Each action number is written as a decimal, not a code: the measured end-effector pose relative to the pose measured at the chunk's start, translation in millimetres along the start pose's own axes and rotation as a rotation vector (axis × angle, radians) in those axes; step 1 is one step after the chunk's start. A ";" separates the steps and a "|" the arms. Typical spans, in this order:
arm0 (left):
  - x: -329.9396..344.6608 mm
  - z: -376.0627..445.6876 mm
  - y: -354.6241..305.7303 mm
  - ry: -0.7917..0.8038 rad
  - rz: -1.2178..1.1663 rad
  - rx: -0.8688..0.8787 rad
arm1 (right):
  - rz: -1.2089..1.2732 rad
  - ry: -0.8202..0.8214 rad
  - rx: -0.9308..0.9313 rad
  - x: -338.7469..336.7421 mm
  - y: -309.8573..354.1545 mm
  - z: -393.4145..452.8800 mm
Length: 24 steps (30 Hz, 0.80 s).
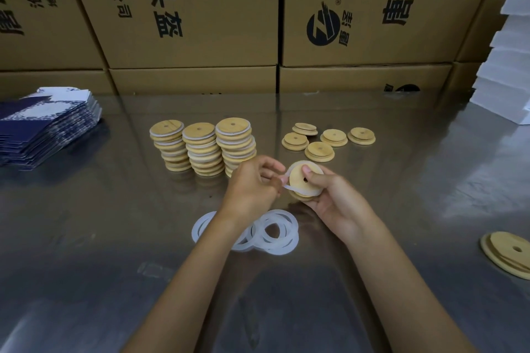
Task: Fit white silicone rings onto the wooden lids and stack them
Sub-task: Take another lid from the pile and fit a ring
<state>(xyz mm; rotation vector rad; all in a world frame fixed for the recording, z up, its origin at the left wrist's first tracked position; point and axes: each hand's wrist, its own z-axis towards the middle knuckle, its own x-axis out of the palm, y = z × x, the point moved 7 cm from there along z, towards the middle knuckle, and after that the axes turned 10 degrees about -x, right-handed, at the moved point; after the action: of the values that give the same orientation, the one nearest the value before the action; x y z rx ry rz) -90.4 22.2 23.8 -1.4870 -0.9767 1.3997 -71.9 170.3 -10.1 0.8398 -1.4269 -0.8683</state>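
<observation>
My right hand grips a round wooden lid with a small centre hole, thumb pressed on its face. A white silicone ring runs partly around the lid's rim, and my left hand pinches the ring's loose part at the lid's left edge. Several loose white rings lie on the table just below my hands. Three stacks of ringed lids stand behind my left hand. Several bare lids lie singly to the right of the stacks.
The table top is shiny and reflective. A pile of blue printed flat cartons lies at the left. Brown cardboard boxes wall the back. White foam blocks are stacked at the right. Another wooden lid lies near the right edge.
</observation>
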 end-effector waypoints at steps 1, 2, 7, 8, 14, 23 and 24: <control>0.9 -0.8 -0.9 0.008 -0.014 -0.002 | 0.027 -0.012 0.005 0.1 0.3 -1.2; 1.7 -1.4 -1.5 0.013 -0.036 -0.007 | 0.052 -0.023 0.008 0.2 0.2 -2.4; 3.8 -5.0 -1.5 0.015 -0.160 -0.042 | 0.060 -0.031 -0.022 -1.5 1.5 -5.9; 4.0 -5.3 -0.9 0.009 -0.176 -0.052 | 0.056 -0.024 -0.029 -2.1 2.2 -6.3; 8.6 -4.8 6.8 0.031 -0.143 -0.149 | 0.038 -0.052 -0.092 -2.6 5.5 -6.8; -3.5 -5.0 2.2 -0.135 -0.028 -0.028 | -0.275 -0.067 -0.102 0.1 10.1 -13.4; -3.7 -4.8 1.8 -0.139 -0.014 -0.020 | -0.300 -0.060 -0.110 0.8 10.1 -13.6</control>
<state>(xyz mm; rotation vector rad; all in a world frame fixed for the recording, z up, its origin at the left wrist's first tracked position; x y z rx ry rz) -85.8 17.8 23.5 -1.4095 -1.0874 1.5032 -58.3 173.8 -0.6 0.9654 -1.3097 -1.1972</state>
